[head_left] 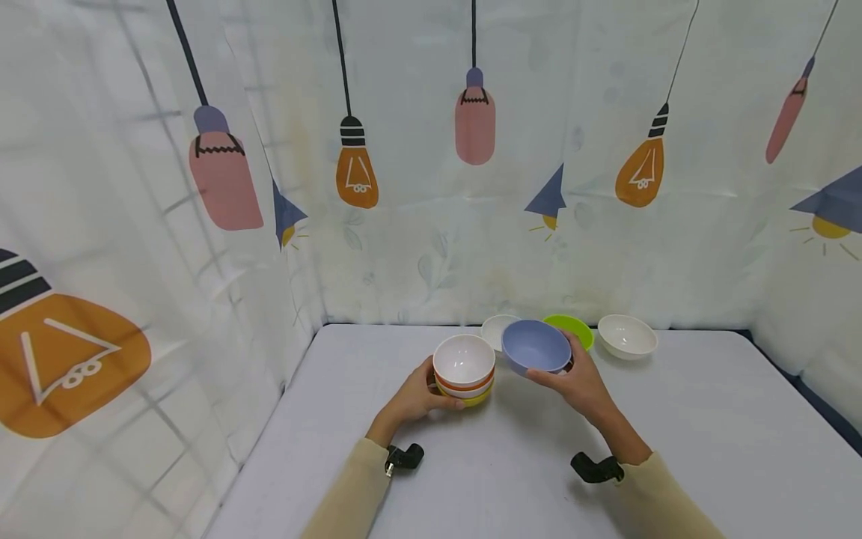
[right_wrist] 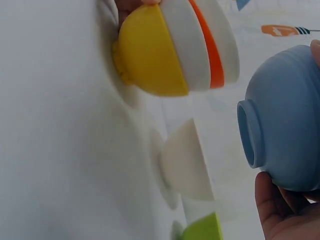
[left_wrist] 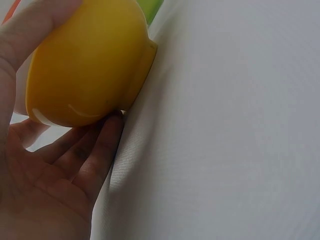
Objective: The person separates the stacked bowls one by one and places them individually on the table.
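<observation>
A stack of nested bowls stands on the table: a yellow bowl point(left_wrist: 90, 65) at the bottom, then a white one, an orange one point(right_wrist: 209, 45) and a white bowl point(head_left: 465, 359) on top. My left hand point(head_left: 419, 393) grips the stack low on its left side, thumb in front and fingers around the yellow bowl. In my right hand point(head_left: 578, 380) is a blue bowl point(head_left: 536, 346), pinched at its right side, upright and raised off the table. The right wrist view shows its foot ring clear of the surface, just right of the stack.
Behind the blue bowl, a white bowl point(head_left: 497, 329) and a green bowl point(head_left: 572, 328) stand at the table's back edge. Another white bowl point(head_left: 628, 337) is to their right. A printed curtain point(head_left: 417, 247) hangs behind the white table point(head_left: 498, 479).
</observation>
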Motion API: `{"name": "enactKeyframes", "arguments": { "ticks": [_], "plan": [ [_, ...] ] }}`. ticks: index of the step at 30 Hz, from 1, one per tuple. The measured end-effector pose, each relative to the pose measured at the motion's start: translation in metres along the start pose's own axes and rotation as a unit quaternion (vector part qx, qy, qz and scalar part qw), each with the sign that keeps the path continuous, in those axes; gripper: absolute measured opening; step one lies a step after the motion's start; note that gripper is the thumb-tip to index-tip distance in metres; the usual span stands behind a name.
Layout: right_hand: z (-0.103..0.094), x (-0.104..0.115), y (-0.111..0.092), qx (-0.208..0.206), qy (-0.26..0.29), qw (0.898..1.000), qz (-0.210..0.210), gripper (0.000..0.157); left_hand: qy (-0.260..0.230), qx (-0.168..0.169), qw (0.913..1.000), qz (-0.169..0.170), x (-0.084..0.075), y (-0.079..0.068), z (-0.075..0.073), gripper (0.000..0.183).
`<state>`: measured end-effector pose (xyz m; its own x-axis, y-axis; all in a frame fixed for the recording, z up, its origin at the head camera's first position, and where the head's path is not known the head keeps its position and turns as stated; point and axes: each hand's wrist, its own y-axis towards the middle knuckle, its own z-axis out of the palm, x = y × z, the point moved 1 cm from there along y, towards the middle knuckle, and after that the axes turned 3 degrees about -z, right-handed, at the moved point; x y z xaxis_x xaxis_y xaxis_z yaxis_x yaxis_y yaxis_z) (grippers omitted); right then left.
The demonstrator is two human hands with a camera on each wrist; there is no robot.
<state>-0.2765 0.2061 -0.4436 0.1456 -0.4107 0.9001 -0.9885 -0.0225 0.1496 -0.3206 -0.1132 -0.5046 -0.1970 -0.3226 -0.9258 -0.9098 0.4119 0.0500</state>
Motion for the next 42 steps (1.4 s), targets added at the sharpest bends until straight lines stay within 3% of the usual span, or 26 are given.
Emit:
{"name": "enactKeyframes", "arguments": {
  "ticks": [19,42],
  "plan": [
    [-0.042,-0.037,-0.023,-0.006,-0.053,0.998,0.014,0.109,-0.011,-0.004,0.9999,-0.010,-0.003,-0.002,0.001,0.098],
    [-0.086,-0.082,-0.033,-0.019,-0.104,0.994,0.031,0.111,-0.009,-0.004,0.9999,-0.012,-0.003,-0.003,0.002,0.097]
  ]
}}
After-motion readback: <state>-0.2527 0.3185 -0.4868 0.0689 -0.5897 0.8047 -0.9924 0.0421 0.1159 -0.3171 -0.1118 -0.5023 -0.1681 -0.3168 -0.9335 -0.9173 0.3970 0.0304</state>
